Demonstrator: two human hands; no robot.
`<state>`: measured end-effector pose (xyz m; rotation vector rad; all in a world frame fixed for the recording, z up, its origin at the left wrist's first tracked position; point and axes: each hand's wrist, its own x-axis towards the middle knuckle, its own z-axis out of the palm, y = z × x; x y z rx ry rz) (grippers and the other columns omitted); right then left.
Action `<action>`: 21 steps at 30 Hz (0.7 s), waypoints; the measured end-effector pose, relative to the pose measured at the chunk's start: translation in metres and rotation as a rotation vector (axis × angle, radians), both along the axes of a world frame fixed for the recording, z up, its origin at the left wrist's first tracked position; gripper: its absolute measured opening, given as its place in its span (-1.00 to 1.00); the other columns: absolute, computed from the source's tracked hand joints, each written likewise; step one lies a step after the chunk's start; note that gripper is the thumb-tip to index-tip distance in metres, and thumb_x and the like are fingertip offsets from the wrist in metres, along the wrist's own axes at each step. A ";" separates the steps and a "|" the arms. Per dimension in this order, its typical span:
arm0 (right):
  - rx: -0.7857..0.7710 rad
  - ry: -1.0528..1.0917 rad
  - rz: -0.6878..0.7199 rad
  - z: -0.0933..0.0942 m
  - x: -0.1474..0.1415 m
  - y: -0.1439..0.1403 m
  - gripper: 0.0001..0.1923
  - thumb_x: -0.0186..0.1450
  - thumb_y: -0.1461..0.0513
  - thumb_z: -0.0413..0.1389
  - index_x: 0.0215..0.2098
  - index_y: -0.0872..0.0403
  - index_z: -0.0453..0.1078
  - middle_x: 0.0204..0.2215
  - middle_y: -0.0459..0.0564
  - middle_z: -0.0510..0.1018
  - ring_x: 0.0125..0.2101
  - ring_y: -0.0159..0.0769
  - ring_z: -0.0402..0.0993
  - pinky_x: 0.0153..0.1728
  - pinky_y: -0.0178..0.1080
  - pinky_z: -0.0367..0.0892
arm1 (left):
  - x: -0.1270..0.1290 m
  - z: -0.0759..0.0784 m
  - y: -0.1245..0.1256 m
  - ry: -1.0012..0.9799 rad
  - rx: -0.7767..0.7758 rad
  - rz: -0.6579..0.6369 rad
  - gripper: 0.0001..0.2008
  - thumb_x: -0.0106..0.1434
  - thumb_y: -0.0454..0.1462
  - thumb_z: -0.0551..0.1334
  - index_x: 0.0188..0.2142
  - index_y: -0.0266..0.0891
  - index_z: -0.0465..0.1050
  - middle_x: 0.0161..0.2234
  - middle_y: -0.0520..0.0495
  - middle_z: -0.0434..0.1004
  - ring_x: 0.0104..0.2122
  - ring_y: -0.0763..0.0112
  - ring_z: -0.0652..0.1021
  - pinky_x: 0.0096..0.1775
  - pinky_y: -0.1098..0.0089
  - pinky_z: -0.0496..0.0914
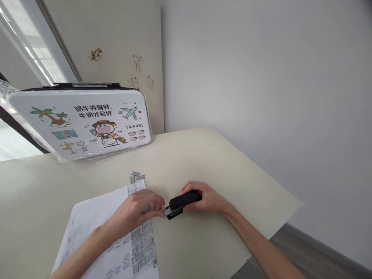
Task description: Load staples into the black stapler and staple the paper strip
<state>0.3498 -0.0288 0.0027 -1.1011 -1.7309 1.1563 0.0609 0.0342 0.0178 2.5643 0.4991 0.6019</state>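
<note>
A black stapler (pixel 183 200) with a red spot at its rear is gripped by my right hand (pixel 203 197), just above the table. Its front end points left. My left hand (pixel 142 205) is at that front end, thumb and index finger closed around a small grey metal piece (pixel 167 211) sticking out of the stapler. Whether this piece is the staple tray or a strip of staples, I cannot tell. Under my left forearm lie printed paper sheets (pixel 93 209). Several grey staple strips (pixel 136 177) rest on the table just beyond the paper's top edge.
A white case (pixel 69 128) with cartoon drawings, partly wrapped in clear plastic, stands upright at the back left of the pale table (pixel 186 155). Behind it is a panel with brown stains (pixel 95 54). A grey wall (pixel 261 77) borders the right side.
</note>
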 end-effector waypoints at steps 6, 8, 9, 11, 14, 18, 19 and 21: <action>0.053 -0.003 -0.005 0.002 0.001 0.000 -0.68 0.11 0.12 0.48 -0.20 -0.04 0.60 -0.13 -0.06 0.61 -0.17 -0.22 0.53 -0.15 -0.20 0.36 | 0.023 -0.001 0.003 -0.008 0.208 -0.031 -0.71 0.58 -0.13 0.12 -0.26 -0.19 0.44 -0.42 0.06 0.53 -0.45 0.43 0.48 -0.37 0.41 0.28; 0.071 0.000 -0.010 0.003 0.001 -0.001 -0.70 0.12 0.12 0.48 -0.20 -0.05 0.60 -0.12 -0.05 0.61 -0.16 -0.22 0.53 -0.14 -0.19 0.36 | 0.028 0.001 0.004 -0.014 0.264 -0.032 -0.68 0.59 -0.13 0.09 -0.30 -0.19 0.41 -0.44 0.07 0.51 -0.47 0.42 0.45 -0.38 0.40 0.26; 0.078 -0.003 -0.014 0.004 0.002 -0.001 -0.70 0.13 0.12 0.48 -0.20 -0.05 0.60 -0.12 -0.05 0.61 -0.16 -0.22 0.53 -0.13 -0.18 0.36 | 0.030 0.002 0.004 -0.015 0.288 -0.029 -0.67 0.59 -0.13 0.09 -0.30 -0.19 0.41 -0.45 0.06 0.51 -0.48 0.42 0.45 -0.39 0.40 0.25; 0.083 -0.011 -0.023 0.004 0.002 -0.001 -0.71 0.13 0.11 0.47 -0.21 -0.05 0.60 -0.13 -0.05 0.62 -0.16 -0.21 0.54 -0.13 -0.17 0.36 | 0.032 0.004 0.005 -0.013 0.336 -0.018 -0.65 0.59 -0.13 0.07 -0.32 -0.19 0.41 -0.46 0.06 0.50 -0.48 0.41 0.44 -0.39 0.39 0.24; 0.074 -0.005 -0.025 0.005 0.002 0.000 -0.70 0.13 0.09 0.47 -0.21 -0.05 0.60 -0.13 -0.04 0.62 -0.16 -0.20 0.54 -0.12 -0.16 0.38 | 0.030 0.003 0.003 -0.005 0.398 -0.004 -0.64 0.60 -0.15 0.06 -0.33 -0.20 0.41 -0.47 0.05 0.48 -0.48 0.40 0.43 -0.39 0.38 0.25; 0.029 0.016 -0.013 0.003 0.002 0.000 -0.69 0.13 0.08 0.47 -0.20 -0.04 0.60 -0.16 -0.05 0.64 -0.17 -0.19 0.55 -0.15 -0.18 0.39 | 0.012 0.005 -0.010 0.013 0.369 0.055 -0.71 0.57 -0.15 0.12 -0.29 -0.19 0.43 -0.44 0.04 0.48 -0.45 0.38 0.46 -0.38 0.37 0.31; 0.013 0.014 -0.012 0.003 0.002 0.000 -0.68 0.13 0.08 0.47 -0.19 -0.04 0.60 -0.17 -0.05 0.64 -0.17 -0.19 0.55 -0.16 -0.18 0.39 | 0.003 0.007 -0.016 0.027 0.334 0.067 -0.74 0.56 -0.15 0.13 -0.25 -0.18 0.45 -0.40 0.02 0.50 -0.42 0.36 0.49 -0.36 0.37 0.34; -0.016 -0.003 -0.011 0.003 0.003 -0.002 -0.68 0.14 0.09 0.47 -0.18 -0.04 0.60 -0.17 -0.06 0.64 -0.16 -0.18 0.54 -0.15 -0.19 0.38 | -0.019 0.011 -0.033 0.078 0.257 0.085 -0.81 0.55 -0.16 0.15 -0.13 -0.16 0.50 -0.25 -0.04 0.58 -0.28 0.29 0.56 -0.26 0.34 0.44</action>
